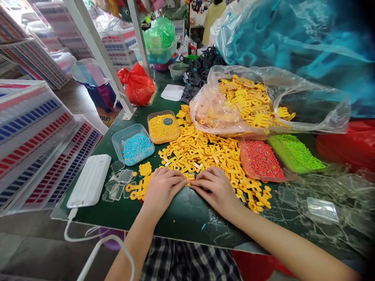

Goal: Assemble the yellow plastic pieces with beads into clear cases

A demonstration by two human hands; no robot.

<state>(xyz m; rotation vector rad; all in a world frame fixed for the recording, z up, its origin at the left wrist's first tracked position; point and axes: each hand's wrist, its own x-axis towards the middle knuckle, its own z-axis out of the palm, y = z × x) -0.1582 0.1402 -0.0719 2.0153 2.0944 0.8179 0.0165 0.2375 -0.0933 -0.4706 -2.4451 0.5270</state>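
Both hands meet at the near side of a heap of yellow plastic pieces [205, 150] on the dark green table. Between their fingertips is a small yellow plastic piece [190, 177] with coloured beads showing in it. My left hand [164, 187] pinches its left side, thumb and fingers together. My right hand [215, 189] closes on its right side, with thumb and forefinger at the near edge. The fingers cover most of the piece. Beside my left hand lie several more yellow pieces [135, 192] and thin clear plastic covers [117, 187].
Trays of blue beads [137, 149], yellow beads [164, 130], red beads [260, 158] and green beads [299, 152] surround the heap. A clear bag [310, 105] spills yellow pieces behind it. A white power bank [89, 179] with a cable lies left; clear plastic cases [322, 208] lie right.
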